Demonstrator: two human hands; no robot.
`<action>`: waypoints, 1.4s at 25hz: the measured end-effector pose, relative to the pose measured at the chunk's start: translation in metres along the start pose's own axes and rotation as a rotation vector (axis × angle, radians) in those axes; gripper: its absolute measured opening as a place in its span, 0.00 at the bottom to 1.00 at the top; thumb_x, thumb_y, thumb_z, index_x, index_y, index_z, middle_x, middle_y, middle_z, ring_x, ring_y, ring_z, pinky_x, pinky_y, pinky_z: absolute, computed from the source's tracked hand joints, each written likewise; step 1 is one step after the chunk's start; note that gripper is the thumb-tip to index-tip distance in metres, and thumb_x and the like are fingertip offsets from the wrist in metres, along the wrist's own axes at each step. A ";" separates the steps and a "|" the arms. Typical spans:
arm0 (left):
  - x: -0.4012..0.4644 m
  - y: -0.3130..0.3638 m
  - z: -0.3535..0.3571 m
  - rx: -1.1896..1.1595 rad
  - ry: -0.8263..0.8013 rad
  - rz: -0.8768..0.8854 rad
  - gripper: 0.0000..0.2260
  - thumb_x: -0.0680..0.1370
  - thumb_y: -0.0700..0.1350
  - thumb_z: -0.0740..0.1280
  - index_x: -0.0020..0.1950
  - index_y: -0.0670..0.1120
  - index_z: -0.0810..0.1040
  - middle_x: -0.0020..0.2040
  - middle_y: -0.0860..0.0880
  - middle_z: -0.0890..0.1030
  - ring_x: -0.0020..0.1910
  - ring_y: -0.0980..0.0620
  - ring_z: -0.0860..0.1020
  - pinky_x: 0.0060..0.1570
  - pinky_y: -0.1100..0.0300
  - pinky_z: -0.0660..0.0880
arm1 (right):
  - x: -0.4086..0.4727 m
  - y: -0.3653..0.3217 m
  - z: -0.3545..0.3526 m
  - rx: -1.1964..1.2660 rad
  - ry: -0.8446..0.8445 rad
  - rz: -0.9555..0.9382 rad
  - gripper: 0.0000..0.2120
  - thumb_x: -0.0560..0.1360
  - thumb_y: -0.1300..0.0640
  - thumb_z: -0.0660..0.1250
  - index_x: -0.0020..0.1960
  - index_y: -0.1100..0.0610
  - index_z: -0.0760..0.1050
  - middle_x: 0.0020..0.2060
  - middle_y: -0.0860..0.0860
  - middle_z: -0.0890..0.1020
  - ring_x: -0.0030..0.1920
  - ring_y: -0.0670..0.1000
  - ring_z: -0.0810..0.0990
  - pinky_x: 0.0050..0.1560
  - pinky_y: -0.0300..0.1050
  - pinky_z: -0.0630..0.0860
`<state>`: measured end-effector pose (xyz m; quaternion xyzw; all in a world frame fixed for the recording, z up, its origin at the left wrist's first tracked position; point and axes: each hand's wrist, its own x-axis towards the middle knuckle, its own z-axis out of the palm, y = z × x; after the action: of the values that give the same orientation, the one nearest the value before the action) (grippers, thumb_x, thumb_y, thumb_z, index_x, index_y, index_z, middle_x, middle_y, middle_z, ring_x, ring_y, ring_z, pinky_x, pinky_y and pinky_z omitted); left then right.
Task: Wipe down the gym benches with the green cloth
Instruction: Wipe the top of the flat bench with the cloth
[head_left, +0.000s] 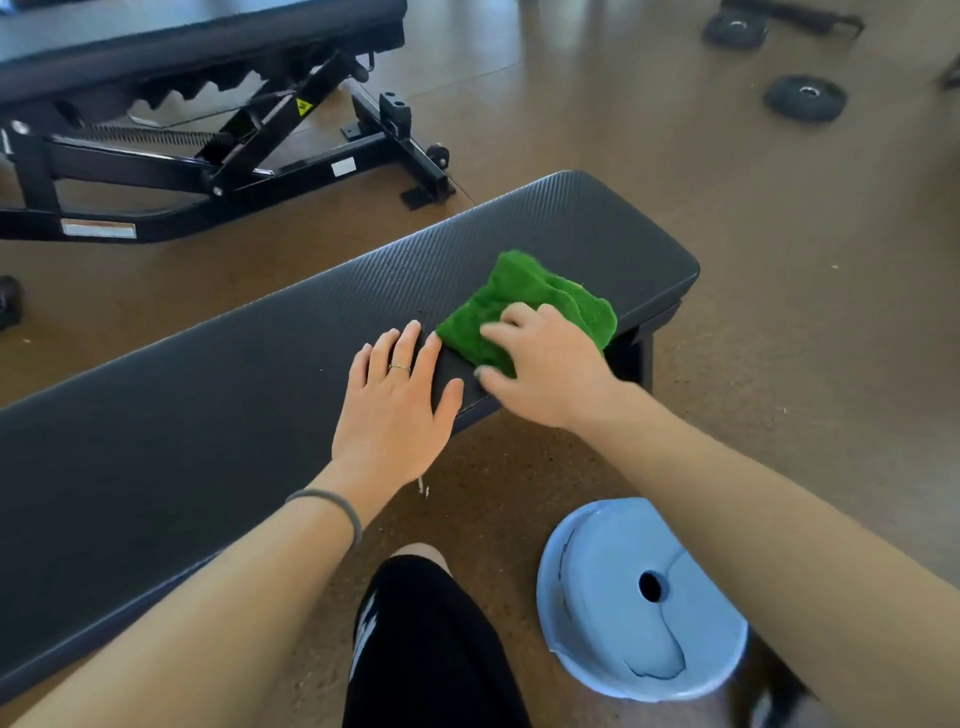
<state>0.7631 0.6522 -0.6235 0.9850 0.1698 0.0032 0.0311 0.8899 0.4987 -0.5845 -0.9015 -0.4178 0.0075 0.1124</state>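
A flat black gym bench (218, 415) runs diagonally from lower left to upper right. Near its right end lies a crumpled green cloth (524, 301). My right hand (545, 369) presses on the cloth's near side, fingers curled over it. My left hand (395, 410) rests flat on the bench pad just left of the cloth, fingers spread, holding nothing. A second, adjustable black bench (197, 47) stands at the upper left on a black metal frame.
A light blue weight plate (613, 597) lies on the brown floor by my right forearm. Two black weight plates (805, 97) sit at the far upper right. My knee in black shorts (415, 639) is at the bottom centre.
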 end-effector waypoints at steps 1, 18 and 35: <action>0.001 0.000 0.002 0.003 0.022 -0.002 0.32 0.83 0.62 0.43 0.83 0.48 0.61 0.83 0.45 0.61 0.82 0.42 0.59 0.81 0.43 0.53 | 0.002 -0.001 0.010 -0.109 0.004 -0.028 0.21 0.80 0.43 0.60 0.63 0.55 0.80 0.56 0.53 0.80 0.56 0.58 0.77 0.57 0.53 0.73; 0.003 0.003 0.009 0.084 0.091 -0.029 0.30 0.84 0.61 0.46 0.81 0.47 0.64 0.81 0.44 0.65 0.80 0.41 0.63 0.80 0.42 0.59 | 0.075 0.051 0.025 -0.114 -0.093 0.148 0.26 0.85 0.41 0.44 0.83 0.39 0.55 0.83 0.51 0.56 0.83 0.58 0.54 0.81 0.63 0.49; 0.003 0.005 0.008 0.054 0.097 -0.030 0.29 0.84 0.60 0.48 0.81 0.47 0.65 0.81 0.43 0.66 0.80 0.40 0.64 0.79 0.41 0.60 | -0.022 0.005 0.045 -0.102 0.040 -0.022 0.24 0.86 0.45 0.48 0.81 0.45 0.62 0.81 0.49 0.64 0.82 0.56 0.59 0.80 0.65 0.55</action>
<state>0.7677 0.6482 -0.6316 0.9815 0.1859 0.0461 -0.0035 0.8745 0.4880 -0.6307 -0.9014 -0.4252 -0.0331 0.0749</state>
